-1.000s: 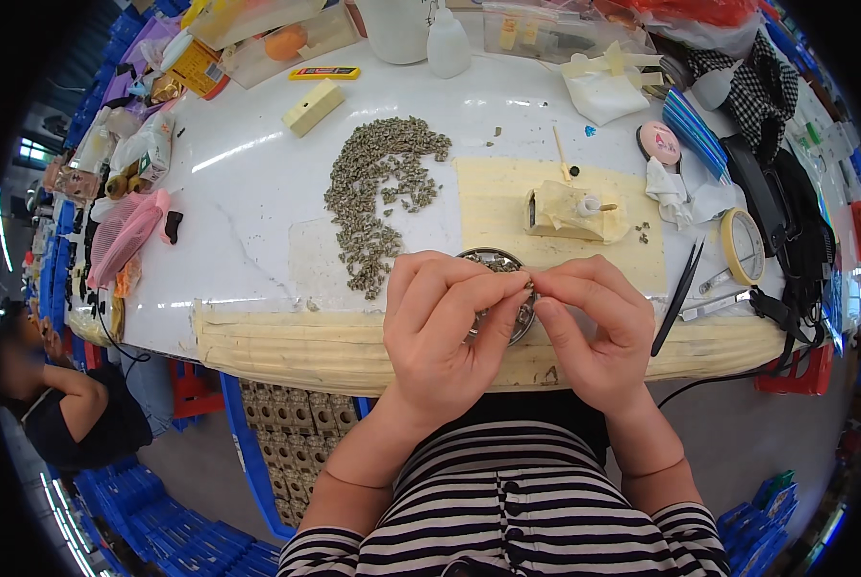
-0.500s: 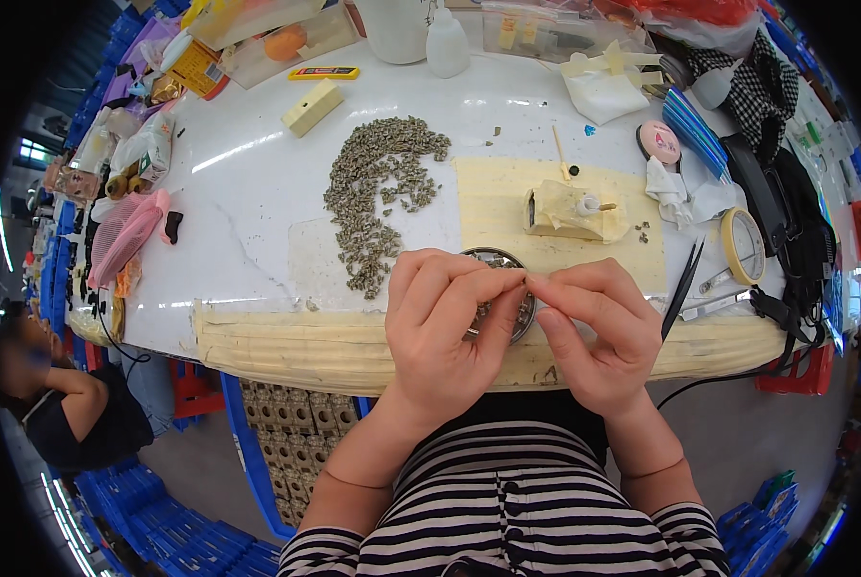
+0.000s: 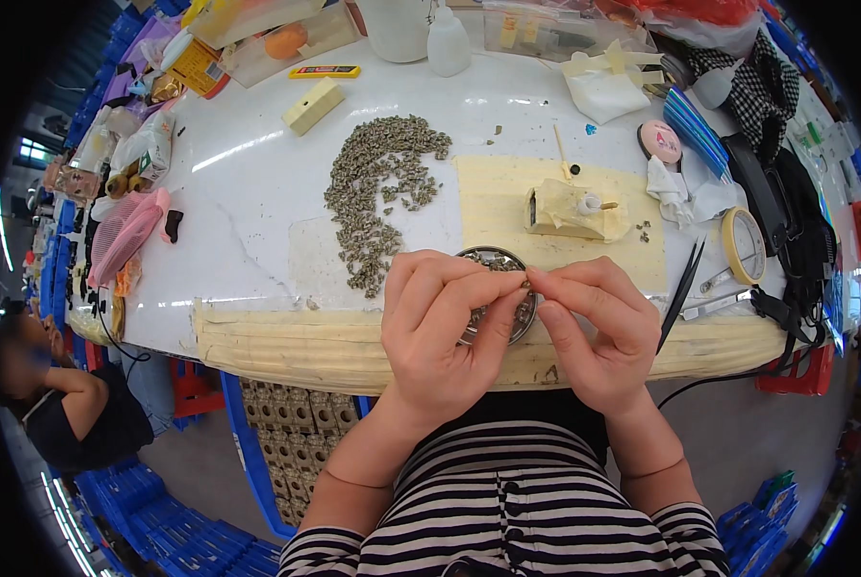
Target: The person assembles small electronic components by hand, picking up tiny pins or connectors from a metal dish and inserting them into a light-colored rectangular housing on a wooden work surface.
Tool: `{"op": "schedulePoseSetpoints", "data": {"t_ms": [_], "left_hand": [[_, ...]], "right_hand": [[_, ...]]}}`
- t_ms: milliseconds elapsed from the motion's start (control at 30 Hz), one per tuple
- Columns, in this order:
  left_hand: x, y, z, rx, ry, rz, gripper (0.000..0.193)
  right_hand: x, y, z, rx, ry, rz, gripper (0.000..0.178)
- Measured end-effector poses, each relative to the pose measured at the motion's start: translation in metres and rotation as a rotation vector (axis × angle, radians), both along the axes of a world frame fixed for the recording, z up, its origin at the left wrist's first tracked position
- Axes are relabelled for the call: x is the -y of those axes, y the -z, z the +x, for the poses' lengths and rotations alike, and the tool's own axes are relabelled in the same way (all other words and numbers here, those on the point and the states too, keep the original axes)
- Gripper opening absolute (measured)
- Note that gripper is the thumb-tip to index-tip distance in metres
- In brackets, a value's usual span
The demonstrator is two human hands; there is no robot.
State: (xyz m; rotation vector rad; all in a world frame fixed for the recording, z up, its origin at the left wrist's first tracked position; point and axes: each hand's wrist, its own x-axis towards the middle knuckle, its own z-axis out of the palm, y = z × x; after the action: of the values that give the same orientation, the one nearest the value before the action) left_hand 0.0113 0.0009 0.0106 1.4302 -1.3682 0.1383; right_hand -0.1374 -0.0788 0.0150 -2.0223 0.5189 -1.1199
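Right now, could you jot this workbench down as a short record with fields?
Left hand: thumb and forefinger close together, over the round dish
Right hand: forefinger tip beside the left hand's, thumb apart
Anything pinched: too small to tell
Dish: holds small metal bits
Left of centre: loose pile of similar bits
Beyond the hands: tape-wrapped block
Right: black tweezers
Below the table: blue crate of metal parts

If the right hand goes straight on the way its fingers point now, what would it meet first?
The right hand would probably meet the fingertips of the left hand first; they look nearly touching, but depth is unclear.
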Motion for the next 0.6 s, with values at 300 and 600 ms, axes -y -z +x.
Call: {"op": "schedulePoseSetpoints", "data": {"t_ms": [300, 600], "left_hand": [[0.0022, -0.0013, -0.0004, 0.064, 0.044, -0.047, 0.023], [0.0028, 0.0038, -0.0018, 0.050, -0.006, -0.008, 0.022]], "right_hand": [[0.0036, 0.0021, -0.0027, 0.034, -0.082, 0.250, 0.018], [0.0004, 0.0010, 0.0010, -0.002, 0.051, -0.036, 0.025]]}}
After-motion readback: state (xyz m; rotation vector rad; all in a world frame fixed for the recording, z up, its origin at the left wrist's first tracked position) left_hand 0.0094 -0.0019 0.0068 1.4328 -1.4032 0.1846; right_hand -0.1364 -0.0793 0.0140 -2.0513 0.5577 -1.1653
